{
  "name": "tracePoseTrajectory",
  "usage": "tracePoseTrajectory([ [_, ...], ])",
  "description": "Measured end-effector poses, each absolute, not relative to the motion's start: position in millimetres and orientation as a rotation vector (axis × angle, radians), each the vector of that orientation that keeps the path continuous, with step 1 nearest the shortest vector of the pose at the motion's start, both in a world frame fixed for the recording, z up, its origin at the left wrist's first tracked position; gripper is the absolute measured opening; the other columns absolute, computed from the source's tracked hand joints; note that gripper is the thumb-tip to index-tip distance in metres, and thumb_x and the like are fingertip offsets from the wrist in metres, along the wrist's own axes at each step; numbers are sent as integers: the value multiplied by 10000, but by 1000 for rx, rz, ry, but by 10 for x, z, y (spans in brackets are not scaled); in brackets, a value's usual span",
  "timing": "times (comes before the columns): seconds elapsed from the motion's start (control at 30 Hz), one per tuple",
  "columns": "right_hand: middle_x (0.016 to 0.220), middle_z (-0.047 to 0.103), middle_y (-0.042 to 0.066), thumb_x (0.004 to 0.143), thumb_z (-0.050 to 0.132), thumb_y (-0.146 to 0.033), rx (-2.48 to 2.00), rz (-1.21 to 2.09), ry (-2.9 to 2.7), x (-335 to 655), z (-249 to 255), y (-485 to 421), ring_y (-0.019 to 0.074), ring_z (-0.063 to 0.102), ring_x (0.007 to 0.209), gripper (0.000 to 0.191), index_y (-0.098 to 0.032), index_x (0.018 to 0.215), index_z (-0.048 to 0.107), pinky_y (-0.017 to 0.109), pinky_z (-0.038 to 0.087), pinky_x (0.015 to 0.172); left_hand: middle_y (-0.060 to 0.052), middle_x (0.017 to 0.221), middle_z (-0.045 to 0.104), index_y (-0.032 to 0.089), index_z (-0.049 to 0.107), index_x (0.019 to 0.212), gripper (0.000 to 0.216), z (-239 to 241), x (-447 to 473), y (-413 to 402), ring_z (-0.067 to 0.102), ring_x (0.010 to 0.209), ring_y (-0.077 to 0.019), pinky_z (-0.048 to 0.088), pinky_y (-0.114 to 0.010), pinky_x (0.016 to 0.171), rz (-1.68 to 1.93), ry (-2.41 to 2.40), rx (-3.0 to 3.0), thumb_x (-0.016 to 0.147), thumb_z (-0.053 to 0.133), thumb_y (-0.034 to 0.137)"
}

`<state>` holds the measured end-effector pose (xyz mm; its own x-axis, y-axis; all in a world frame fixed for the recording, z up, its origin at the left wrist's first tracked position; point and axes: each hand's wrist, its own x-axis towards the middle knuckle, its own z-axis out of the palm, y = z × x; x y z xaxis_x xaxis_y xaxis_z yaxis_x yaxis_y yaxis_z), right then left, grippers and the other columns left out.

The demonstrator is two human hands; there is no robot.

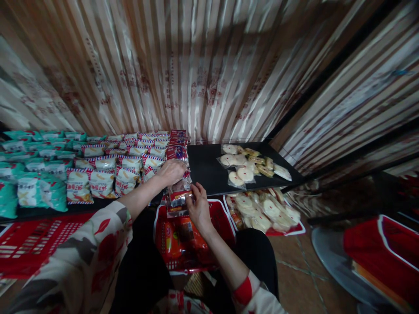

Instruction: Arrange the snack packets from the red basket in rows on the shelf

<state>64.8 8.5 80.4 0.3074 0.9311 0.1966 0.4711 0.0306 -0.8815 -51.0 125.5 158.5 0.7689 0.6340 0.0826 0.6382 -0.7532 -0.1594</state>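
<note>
My left hand rests on the column of dark-red snack packets at the shelf's middle, its fingers curled together over a packet; the fingertips are partly hidden. My right hand pinches the right edge of a clear-and-red snack packet at the shelf's front edge. Farther back in the same column lies a dark-red packet with a printed figure. Below my hands, a red basket with a white rim holds orange-red packets.
White-and-red snack bags and teal bags stand in rows at left on the black shelf. Round pale wrapped items lie at right. Another basket of them sits below. Striped curtain hangs behind.
</note>
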Motion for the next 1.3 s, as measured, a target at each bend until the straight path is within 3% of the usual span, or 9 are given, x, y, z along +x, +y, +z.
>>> tracePoseTrajectory([
  [0.23, 1451, 316, 159, 846, 452, -306, -1584, 539, -1320, 517, 687, -50, 283, 363, 1316, 480, -107, 1277, 526, 425, 308, 1099, -143, 906, 665, 82, 623, 952, 260, 1490, -426, 1201, 621, 884, -256, 460, -368, 756, -99, -1077, -2730, 863, 381, 113],
  [0.4, 1450, 321, 189, 849, 440, -296, -1683, 459, -1398, 484, 614, -87, 286, 304, 1351, 502, -74, 1296, 489, 449, 304, 1097, -134, 931, 653, 97, 624, 956, 259, 1436, -442, 1168, 604, 914, -249, 459, -352, 749, -163, -1089, -2743, 892, 395, 200],
  [0.6, 1416, 383, 177, 849, 467, -331, -1763, 349, -1469, 495, 598, -136, 283, 350, 1311, 508, -112, 1307, 474, 472, 346, 1054, -124, 959, 637, 119, 635, 886, 268, 1354, -501, 1101, 558, 990, -247, 479, -352, 787, -301, -1169, -2725, 898, 389, 225],
  [0.8, 1395, 416, 170, 901, 399, -359, -1690, 195, -1490, 620, 740, -38, 261, 364, 1292, 449, -127, 1269, 507, 493, 325, 1048, -138, 1262, 539, 110, 586, 1100, 299, 1214, -568, 747, 466, 1205, -243, 408, -381, 1024, -810, -1404, -2623, 866, 409, 166],
  [0.97, 1405, 419, 157, 904, 368, -352, -1592, 251, -1561, 761, 912, 348, 233, 364, 1309, 448, -128, 1261, 521, 437, 327, 1064, -170, 1402, 416, 96, 476, 1238, 384, 910, -506, 345, 341, 1340, -256, 349, -448, 1089, -1226, -1744, -2476, 885, 380, 211],
  [1.13, 1418, 415, 165, 889, 388, -356, -1684, 443, -1641, 795, 987, 738, 238, 335, 1344, 514, -87, 1320, 468, 405, 292, 1097, -223, 1483, 269, 42, 362, 1335, 500, 764, -408, 269, 165, 1408, -297, 274, -495, 1117, -1227, -1929, -2502, 873, 384, 233],
  [1.3, 1403, 447, 134, 896, 373, -371, -1717, 612, -1634, 791, 960, 858, 223, 367, 1330, 516, -115, 1337, 449, 388, 292, 1103, -246, 1489, 241, 14, 326, 1362, 560, 819, -359, 344, 168, 1405, -300, 244, -482, 1127, -1161, -2034, -2569, 856, 404, 240],
])
